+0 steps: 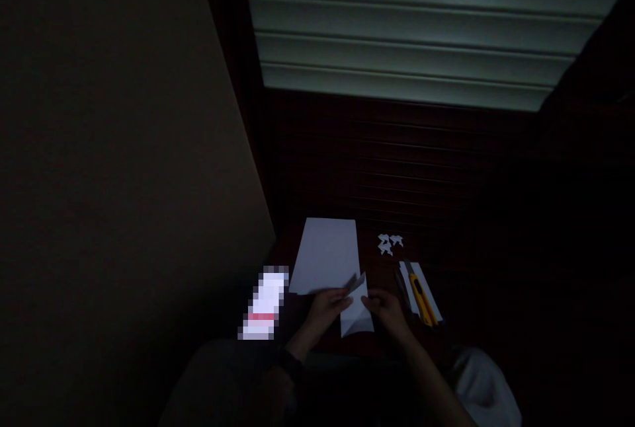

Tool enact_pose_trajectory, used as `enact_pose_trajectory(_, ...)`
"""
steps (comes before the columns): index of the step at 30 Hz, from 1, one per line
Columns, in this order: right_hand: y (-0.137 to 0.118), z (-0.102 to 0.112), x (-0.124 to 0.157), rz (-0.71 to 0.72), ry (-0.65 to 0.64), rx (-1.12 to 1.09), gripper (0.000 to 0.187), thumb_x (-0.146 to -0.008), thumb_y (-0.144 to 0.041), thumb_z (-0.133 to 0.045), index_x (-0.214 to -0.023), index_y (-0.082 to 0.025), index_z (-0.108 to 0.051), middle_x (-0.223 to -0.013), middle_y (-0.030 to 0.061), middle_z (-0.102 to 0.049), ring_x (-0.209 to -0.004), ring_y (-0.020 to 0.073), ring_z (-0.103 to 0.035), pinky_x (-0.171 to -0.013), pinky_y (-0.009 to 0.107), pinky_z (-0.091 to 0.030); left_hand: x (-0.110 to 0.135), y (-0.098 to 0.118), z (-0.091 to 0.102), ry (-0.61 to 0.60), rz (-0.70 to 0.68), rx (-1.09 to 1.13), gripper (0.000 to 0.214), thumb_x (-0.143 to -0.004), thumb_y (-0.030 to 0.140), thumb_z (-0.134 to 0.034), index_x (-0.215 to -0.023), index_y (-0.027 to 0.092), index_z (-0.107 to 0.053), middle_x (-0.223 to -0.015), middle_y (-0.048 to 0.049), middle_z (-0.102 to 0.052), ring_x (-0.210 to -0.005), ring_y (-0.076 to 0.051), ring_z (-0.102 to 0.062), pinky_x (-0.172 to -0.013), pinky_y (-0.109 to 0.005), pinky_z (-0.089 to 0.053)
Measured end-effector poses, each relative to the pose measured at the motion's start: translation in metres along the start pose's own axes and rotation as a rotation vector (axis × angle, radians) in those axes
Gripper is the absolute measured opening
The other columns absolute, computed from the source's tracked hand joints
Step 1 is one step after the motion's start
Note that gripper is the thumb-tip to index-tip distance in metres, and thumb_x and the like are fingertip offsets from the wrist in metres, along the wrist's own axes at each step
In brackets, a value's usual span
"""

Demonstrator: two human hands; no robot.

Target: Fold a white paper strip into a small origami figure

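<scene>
White folded paper (355, 314), pinched by left hand (326, 309) and right hand (388, 312), runs lengthwise forward at the near-right corner of the flat sheet (327, 252).

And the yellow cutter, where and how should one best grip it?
Probably the middle of the yellow cutter, from above and its left, with the nearer right hand: it lies over white paper, grey end pointing away. Whether a blade is out, I cannot tell.
</scene>
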State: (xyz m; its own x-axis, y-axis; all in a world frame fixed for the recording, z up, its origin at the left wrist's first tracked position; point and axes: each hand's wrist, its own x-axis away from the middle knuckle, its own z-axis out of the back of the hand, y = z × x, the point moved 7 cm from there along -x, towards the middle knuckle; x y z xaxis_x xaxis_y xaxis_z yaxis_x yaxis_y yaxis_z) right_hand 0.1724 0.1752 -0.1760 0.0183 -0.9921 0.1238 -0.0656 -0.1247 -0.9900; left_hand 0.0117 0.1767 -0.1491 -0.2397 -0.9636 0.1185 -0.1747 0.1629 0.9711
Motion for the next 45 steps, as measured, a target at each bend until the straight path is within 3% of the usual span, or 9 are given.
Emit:
enact_pose_trajectory(2,0.001,0.000,0.003,-0.016,-0.030,-0.027,0.040,-0.062,-0.045,-0.069,-0.086,-0.013,-0.065,-0.064,0.0054,-0.065,-0.058,0.0179,-0.058,-0.054,0.027,-0.043,-0.001,-0.009,0.008,0.065,0.065,-0.055,0.038,-0.064,0.043,-0.067,-0.084,0.010,-0.067,-0.081,-0.0103,-0.069,-0.076,-0.023,-0.062,-0.066,-0.030,-0.046)
enact_pose_trajectory(6,0.008,0.001,0.007,-0.094,-0.045,-0.100,0.040,-0.059,-0.043,-0.072,-0.085,-0.013,-0.064,-0.060,0.0028,-0.062,-0.051,0.0139,-0.054,-0.050,0.024,-0.041,0.002,-0.018,0.008,0.039,0.129,-0.002,0.042,-0.072,0.050,-0.056,-0.084,0.011,-0.066,-0.077,-0.0091,-0.068,-0.070,-0.020,-0.062,-0.056,-0.026,-0.045)
enact_pose_trajectory(14,0.005,-0.002,0.012,-0.095,-0.061,-0.129,0.036,-0.061,-0.043,-0.071,-0.081,-0.014,-0.064,-0.062,0.0021,-0.061,-0.052,0.0129,-0.052,-0.049,0.023,-0.038,0.006,-0.018,0.007,-0.008,0.140,-0.083,0.040,-0.067,0.048,-0.062,-0.079,0.010,-0.065,-0.074,-0.0085,-0.067,-0.061,-0.016,-0.059,-0.048,-0.020,-0.038)
enact_pose_trajectory(21,-0.003,-0.009,0.018,-0.117,-0.201,-0.018,0.034,-0.059,-0.043,-0.072,-0.071,-0.013,-0.063,-0.058,-0.0009,-0.057,-0.049,0.0101,-0.047,-0.047,0.021,-0.034,0.010,-0.016,0.009,-0.059,0.158,-0.103,0.042,-0.067,0.049,-0.062,-0.082,0.009,-0.066,-0.077,-0.0099,-0.067,-0.065,-0.018,-0.060,-0.053,-0.023,-0.042)
enact_pose_trajectory(25,-0.004,-0.009,0.018,-0.122,-0.207,-0.041,0.032,-0.061,-0.043,-0.071,-0.061,-0.013,-0.059,-0.052,-0.0036,-0.052,-0.046,0.0079,-0.043,-0.047,0.020,-0.032,0.014,-0.011,0.006,-0.090,0.169,-0.082,0.041,-0.068,0.048,-0.062,-0.083,0.010,-0.066,-0.080,-0.0100,-0.067,-0.069,-0.019,-0.061,-0.057,-0.025,-0.044)
enact_pose_trajectory(34,-0.003,-0.010,0.021,-0.226,-0.229,-0.158,0.033,-0.060,-0.043,-0.071,-0.070,-0.013,-0.063,-0.065,0.0024,-0.062,-0.057,0.0137,-0.055,-0.056,0.026,-0.043,0.012,-0.013,0.008,-0.115,0.168,-0.103,0.040,-0.068,0.046,-0.063,-0.081,0.009,-0.066,-0.077,-0.0101,-0.067,-0.068,-0.019,-0.061,-0.057,-0.026,-0.044)
enact_pose_trajectory(40,0.005,-0.003,0.015,-0.226,-0.152,-0.188,0.034,-0.058,-0.045,-0.072,-0.070,-0.014,-0.063,-0.062,0.0018,-0.062,-0.053,0.0127,-0.054,-0.051,0.023,-0.041,0.011,-0.015,0.007,-0.076,0.146,-0.127,0.041,-0.065,0.047,-0.065,-0.082,0.010,-0.066,-0.078,-0.0101,-0.068,-0.066,-0.019,-0.062,-0.051,-0.023,-0.043)
enact_pose_trajectory(45,0.006,-0.001,0.014,-0.188,-0.147,-0.179,0.034,-0.063,-0.044,-0.069,-0.077,-0.015,-0.063,-0.061,0.0003,-0.059,-0.051,0.0109,-0.051,-0.048,0.021,-0.038,0.010,-0.020,0.005,-0.076,0.176,-0.056,0.043,-0.064,0.045,-0.066,-0.089,0.011,-0.064,-0.089,-0.0133,-0.068,-0.074,-0.024,-0.064,-0.056,-0.028,-0.048)
